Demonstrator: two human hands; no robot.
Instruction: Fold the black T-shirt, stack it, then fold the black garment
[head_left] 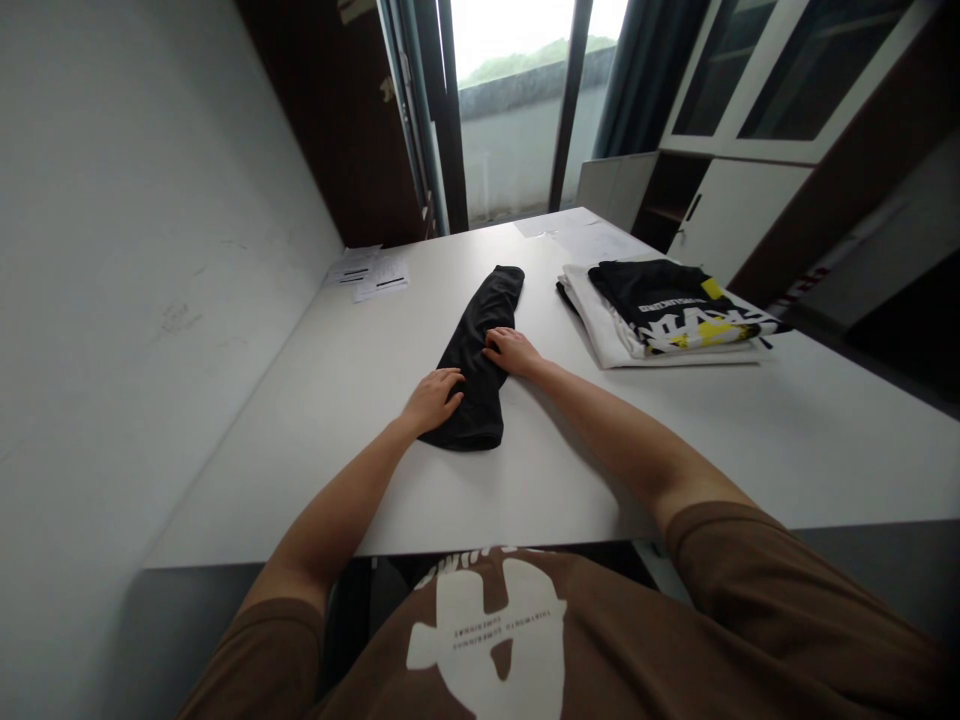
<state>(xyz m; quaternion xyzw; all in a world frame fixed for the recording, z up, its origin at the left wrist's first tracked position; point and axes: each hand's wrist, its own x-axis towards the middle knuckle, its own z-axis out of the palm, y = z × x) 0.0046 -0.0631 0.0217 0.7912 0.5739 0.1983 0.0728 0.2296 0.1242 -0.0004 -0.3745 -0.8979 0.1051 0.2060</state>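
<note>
A black cloth garment (475, 350), folded into a long narrow strip, lies on the white table in front of me. Its kind cannot be made out in this fold. My left hand (435, 400) rests on the strip's left edge near its close end, fingers laid over the fabric and thumb apart. On the right edge, a little farther away, sits my right hand (512, 351), its fingers slightly bent with their tips on the cloth. Both hands press from above, and neither lifts the garment.
To the right, a stack of folded clothes (675, 310) has a black printed piece on top of white ones. Paper sheets (381, 275) lie at the table's far left, with more papers (585, 235) at the back. A wall (150, 300) borders the left side.
</note>
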